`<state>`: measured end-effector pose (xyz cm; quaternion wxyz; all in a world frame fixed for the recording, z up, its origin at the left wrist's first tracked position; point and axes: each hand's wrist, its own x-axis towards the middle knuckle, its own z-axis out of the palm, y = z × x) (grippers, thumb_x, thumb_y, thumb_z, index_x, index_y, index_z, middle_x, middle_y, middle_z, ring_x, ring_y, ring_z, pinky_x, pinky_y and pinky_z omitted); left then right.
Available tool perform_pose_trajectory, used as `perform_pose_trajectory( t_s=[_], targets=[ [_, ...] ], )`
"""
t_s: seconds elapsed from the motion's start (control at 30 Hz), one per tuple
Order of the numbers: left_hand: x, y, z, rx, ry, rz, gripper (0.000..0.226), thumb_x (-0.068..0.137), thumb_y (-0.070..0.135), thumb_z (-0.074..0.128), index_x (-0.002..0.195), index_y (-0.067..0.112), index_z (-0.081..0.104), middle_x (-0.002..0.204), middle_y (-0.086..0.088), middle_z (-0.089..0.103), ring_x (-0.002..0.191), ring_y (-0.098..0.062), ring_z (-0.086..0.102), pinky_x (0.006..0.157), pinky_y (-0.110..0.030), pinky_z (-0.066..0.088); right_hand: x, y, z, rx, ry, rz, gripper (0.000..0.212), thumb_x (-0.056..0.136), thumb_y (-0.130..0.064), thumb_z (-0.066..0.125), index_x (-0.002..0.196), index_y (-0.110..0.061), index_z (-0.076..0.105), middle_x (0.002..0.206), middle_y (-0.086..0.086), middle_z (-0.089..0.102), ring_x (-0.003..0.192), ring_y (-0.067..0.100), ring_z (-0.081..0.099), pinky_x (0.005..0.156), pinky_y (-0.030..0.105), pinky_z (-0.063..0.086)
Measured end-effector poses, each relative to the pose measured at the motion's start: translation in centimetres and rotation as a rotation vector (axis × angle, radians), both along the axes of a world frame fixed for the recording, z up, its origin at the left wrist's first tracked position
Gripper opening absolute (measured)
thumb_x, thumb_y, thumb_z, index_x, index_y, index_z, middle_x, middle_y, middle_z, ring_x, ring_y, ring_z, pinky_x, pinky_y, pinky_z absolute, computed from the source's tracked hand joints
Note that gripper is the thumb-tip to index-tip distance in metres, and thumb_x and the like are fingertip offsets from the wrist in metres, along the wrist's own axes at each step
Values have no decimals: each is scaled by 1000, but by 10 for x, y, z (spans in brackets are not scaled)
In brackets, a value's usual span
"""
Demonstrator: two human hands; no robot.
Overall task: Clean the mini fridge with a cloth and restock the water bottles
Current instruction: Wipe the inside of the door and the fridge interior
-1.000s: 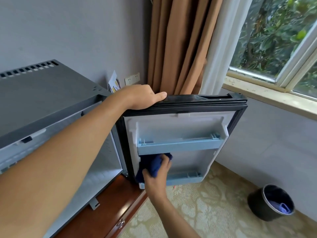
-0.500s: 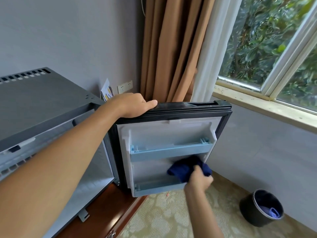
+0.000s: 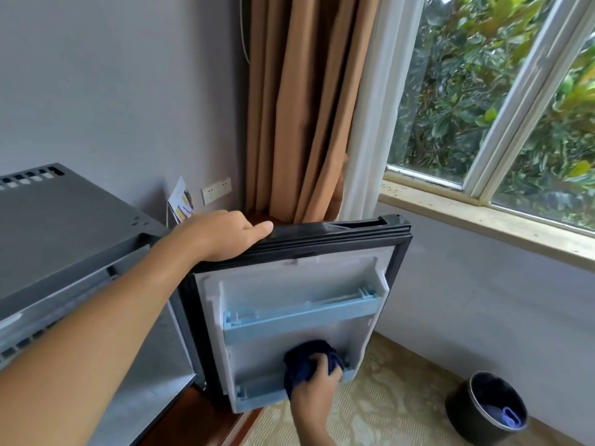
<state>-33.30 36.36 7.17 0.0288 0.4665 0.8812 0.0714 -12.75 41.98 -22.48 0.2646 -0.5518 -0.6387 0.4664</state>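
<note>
**poster1:** Head cam only, so one angle. Going left to right: the dark grey metal mini fridge cabinet [image 3: 64, 226] sits off to the left of the left hand, with its pale inside open below the forearm. The left hand [image 3: 222, 235] lies on the top edge of the black-framed fridge door [image 3: 338, 235], fingers curled over the rim and gripping it. Looks to me like it's just bracing the door open.

**poster2:** And the cloth?

**poster1:** A bunched dark blue cloth [image 3: 306, 358] is clutched in the right hand [image 3: 317, 386], pressed against the white plastic inner liner of the door. That's straight below the left hand and a bit to its right, between the upper light blue plastic door shelf [image 3: 299, 317] and the lower light blue shelf [image 3: 257, 389].

**poster2:** So which way does the wipe go next?

**poster1:** My guess is sideways. Both shelves run long across the door, so the strip between them runs left-right too. The cloth is toward the right end of that strip, near the door's free edge, so the unwiped stretch probably lies to the left of the right hand, back toward the hinge. The right hand is clearly the nearer one.

**poster2:** Water bottles?

**poster1:** None in view. Restocking isn't started, I'd say. A round black waste bin [image 3: 486, 407] sits on the floor well right of both hands.
</note>
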Motion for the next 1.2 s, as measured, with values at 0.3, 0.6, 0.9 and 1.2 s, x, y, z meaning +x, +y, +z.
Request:
perform_pose_trajectory(
  t_s=[0.3, 0.6, 0.9, 1.2],
  targets=[
    [9, -1, 8, 7, -55, -6, 72, 98, 74, 24, 54, 22, 47, 70, -1, 59, 73, -17, 58, 84, -41, 50, 18, 38, 102, -71, 623, -417, 41, 83, -26, 75, 119, -34, 56, 122, 1, 57, 109, 22, 61, 95, 47, 53],
    [7, 0, 6, 9, -45, 13, 72, 97, 73, 23, 60, 17, 49, 76, -5, 64, 77, -21, 62, 84, -39, 50, -21, -20, 44, -262, 295, -25, 76, 77, -12, 84, 136, -15, 37, 139, 17, 37, 116, 32, 49, 111, 46, 41],
    [6, 1, 6, -3, -40, 56, 74, 95, 75, 19, 68, 22, 62, 87, -3, 65, 87, -25, 62, 91, -43, 50, -6, -27, 96, -746, 863, 174, 55, 46, 0, 72, 101, 3, 64, 91, 23, 67, 83, 34, 65, 79, 40, 51],
    [10, -1, 7, 2, -12, 32, 74, 98, 74, 18, 68, 17, 56, 81, -2, 66, 80, -20, 62, 83, -39, 48, 25, -9, 127, -671, 798, 150, 26, 71, -9, 70, 95, 2, 72, 100, 20, 74, 97, 38, 70, 88, 47, 53]
  ],
)
